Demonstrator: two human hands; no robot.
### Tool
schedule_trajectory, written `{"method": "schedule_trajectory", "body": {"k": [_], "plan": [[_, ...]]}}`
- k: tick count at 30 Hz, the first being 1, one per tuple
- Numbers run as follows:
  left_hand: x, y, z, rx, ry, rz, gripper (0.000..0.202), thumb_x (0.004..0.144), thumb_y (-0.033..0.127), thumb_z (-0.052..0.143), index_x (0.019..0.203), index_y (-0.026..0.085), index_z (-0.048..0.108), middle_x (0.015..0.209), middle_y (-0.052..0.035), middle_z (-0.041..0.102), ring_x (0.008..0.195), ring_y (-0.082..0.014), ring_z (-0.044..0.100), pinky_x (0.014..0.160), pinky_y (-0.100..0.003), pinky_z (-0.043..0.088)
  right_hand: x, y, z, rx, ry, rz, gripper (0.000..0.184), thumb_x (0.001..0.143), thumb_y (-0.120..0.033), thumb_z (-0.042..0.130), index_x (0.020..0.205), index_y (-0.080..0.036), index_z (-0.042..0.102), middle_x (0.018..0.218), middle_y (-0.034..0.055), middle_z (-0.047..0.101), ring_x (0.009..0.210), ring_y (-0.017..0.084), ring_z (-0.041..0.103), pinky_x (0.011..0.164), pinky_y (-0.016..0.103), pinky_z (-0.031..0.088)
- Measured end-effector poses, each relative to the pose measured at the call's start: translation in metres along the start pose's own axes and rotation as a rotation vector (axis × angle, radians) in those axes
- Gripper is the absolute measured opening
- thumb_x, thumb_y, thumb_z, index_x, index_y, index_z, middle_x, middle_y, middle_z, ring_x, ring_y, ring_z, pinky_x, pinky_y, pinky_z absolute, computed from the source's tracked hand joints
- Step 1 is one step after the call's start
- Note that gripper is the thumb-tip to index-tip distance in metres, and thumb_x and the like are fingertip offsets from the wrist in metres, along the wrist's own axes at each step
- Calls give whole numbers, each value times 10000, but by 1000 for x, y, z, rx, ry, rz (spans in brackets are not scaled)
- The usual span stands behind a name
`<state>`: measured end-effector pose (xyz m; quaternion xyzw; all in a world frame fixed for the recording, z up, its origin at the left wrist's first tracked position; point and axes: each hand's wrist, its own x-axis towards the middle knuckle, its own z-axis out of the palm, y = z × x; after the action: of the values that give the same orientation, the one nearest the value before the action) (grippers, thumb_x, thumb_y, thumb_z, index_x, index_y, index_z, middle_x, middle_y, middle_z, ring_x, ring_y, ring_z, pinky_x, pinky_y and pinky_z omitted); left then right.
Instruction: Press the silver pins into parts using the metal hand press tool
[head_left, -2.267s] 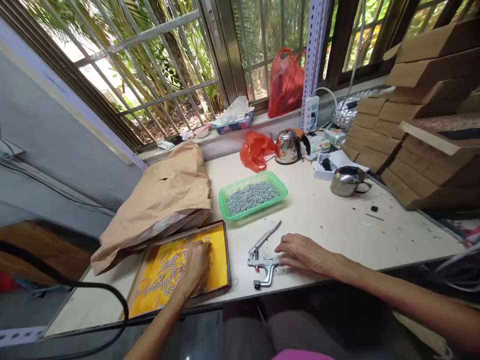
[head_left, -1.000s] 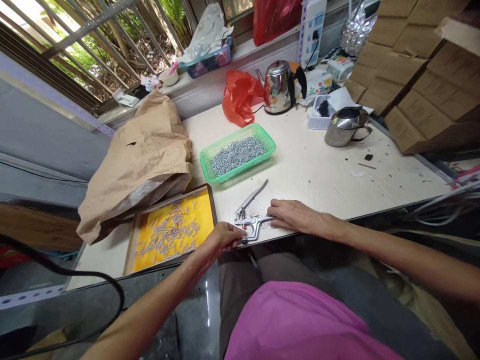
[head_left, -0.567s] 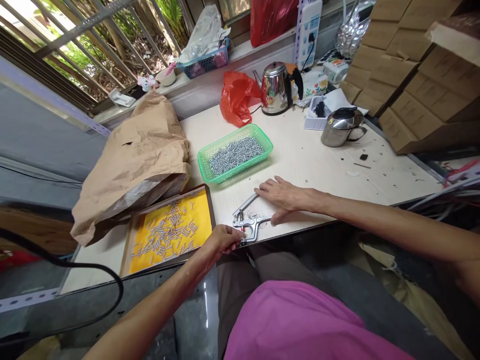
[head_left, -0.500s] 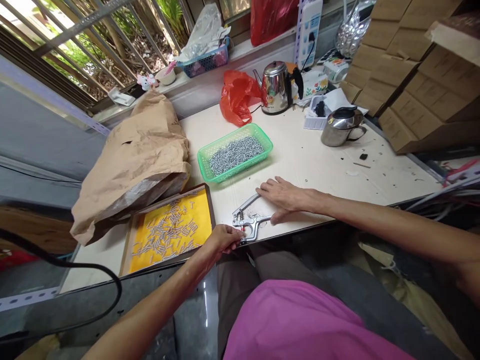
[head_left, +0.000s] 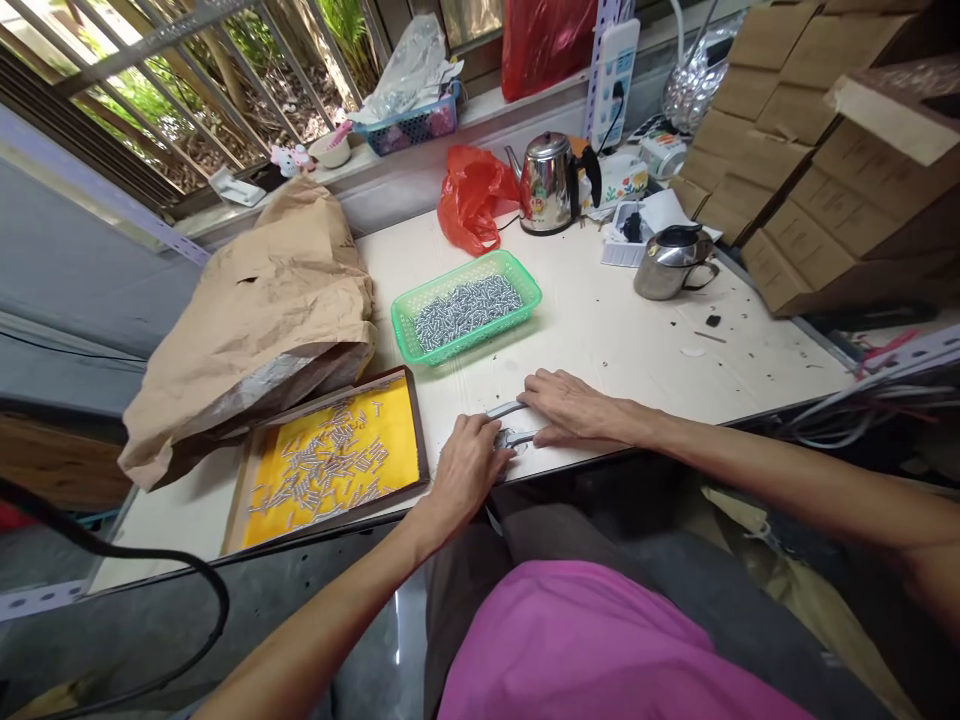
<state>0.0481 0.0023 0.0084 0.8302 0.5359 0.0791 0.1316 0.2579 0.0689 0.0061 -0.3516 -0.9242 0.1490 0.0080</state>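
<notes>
Silver hand pliers (head_left: 508,423) lie at the near edge of the pale table (head_left: 630,320), their handles squeezed close together. My right hand (head_left: 574,405) wraps over the handles and presses them down. My left hand (head_left: 469,465) covers the pliers' head, fingers curled over it; what it pinches is hidden. To its left a brown-framed tray with a yellow floor (head_left: 330,462) holds several small metal tubes. A green plastic basket (head_left: 465,306) full of the same metal tubes stands behind the pliers.
A crumpled brown paper bag (head_left: 259,310) lies at the left. At the back stand a red plastic bag (head_left: 472,195), a steel kettle (head_left: 549,180) and a steel mug (head_left: 667,262). Cardboard boxes (head_left: 817,150) are stacked at the right. A black cable (head_left: 150,570) loops at bottom left.
My left hand left the yellow tray and came to the pliers' head. My right hand moved over the open handles and pressed them together. The camera tilted down.
</notes>
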Motion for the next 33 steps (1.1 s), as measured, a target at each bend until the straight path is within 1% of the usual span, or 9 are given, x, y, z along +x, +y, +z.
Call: {"method": "schedule_trajectory", "body": {"k": [3, 7, 11, 16, 21, 24, 27, 30, 33], "plan": [[26, 4, 6, 87, -81, 96, 440, 827, 292, 645, 1229, 179, 510, 1228, -121, 551, 1107, -271, 500, 906, -413, 471, -3, -3, -2, -1, -6, 32, 487, 765, -425, 734, 1123, -131, 582, 1116, 138, 549, 1031, 273, 478, 844, 371, 383], [46, 3, 5, 146, -183, 151, 569, 810, 321, 668, 1299, 132, 447, 1195, -140, 559, 1073, -279, 507, 925, -428, 456, -6, -7, 1, -29, 33, 110, 619, 733, -461, 755, 1202, -116, 545, 1168, 152, 535, 1060, 297, 465, 846, 391, 393], [50, 1, 3, 140, -193, 159, 436, 822, 321, 655, 1201, 139, 540, 1084, -118, 591, 1015, -266, 519, 888, -399, 462, -3, -11, 7, -40, 24, 154, 417, 797, -358, 718, 1098, -92, 604, 1086, 145, 565, 1026, 272, 491, 824, 355, 393], [49, -1, 13, 12, -140, 117, 181, 867, 249, 587, 1029, 176, 622, 978, -80, 605, 979, -230, 533, 838, -347, 459, 3, -7, 13, 5, 26, 128, 199, 857, -272, 655, 979, -115, 655, 966, 116, 605, 948, 232, 534, 791, 314, 377], [52, -2, 15, -21, -120, 103, 121, 884, 238, 564, 961, 177, 634, 923, -73, 611, 951, -222, 540, 821, -340, 459, 5, 0, 13, 68, 42, 111, 200, 912, -297, 579, 940, -126, 679, 899, 86, 621, 893, 195, 548, 778, 287, 374], [48, 0, 14, 31, -101, 93, 188, 884, 256, 568, 1050, 178, 609, 986, -86, 614, 989, -239, 536, 849, -369, 472, 2, 10, 11, 75, 95, 68, 297, 890, -382, 603, 1034, -132, 673, 948, 97, 608, 922, 211, 538, 798, 301, 387], [35, 4, 22, 58, -25, 80, 269, 892, 250, 552, 1150, 173, 555, 1187, -124, 578, 1132, -263, 511, 933, -425, 467, 0, 23, 9, 134, 100, -59, 422, 877, -451, 602, 1163, -141, 624, 1007, 105, 596, 956, 220, 537, 815, 310, 403], [17, 13, 39, 28, 93, 124, 303, 921, 192, 479, 1218, 147, 515, 1403, -176, 455, 1333, -287, 387, 1054, -478, 397, 4, 32, 10, 125, 125, -49, 351, 924, -338, 544, 1196, -122, 592, 1056, 121, 598, 989, 217, 533, 848, 317, 399], [2, 28, 56, -55, 122, 193, 334, 950, 216, 425, 1268, 137, 492, 1423, -179, 457, 1386, -283, 344, 1100, -485, 360, 15, 35, 10, 26, 144, 55, 193, 915, -213, 526, 1025, -115, 651, 999, 116, 618, 965, 216, 526, 845, 319, 386]]}}
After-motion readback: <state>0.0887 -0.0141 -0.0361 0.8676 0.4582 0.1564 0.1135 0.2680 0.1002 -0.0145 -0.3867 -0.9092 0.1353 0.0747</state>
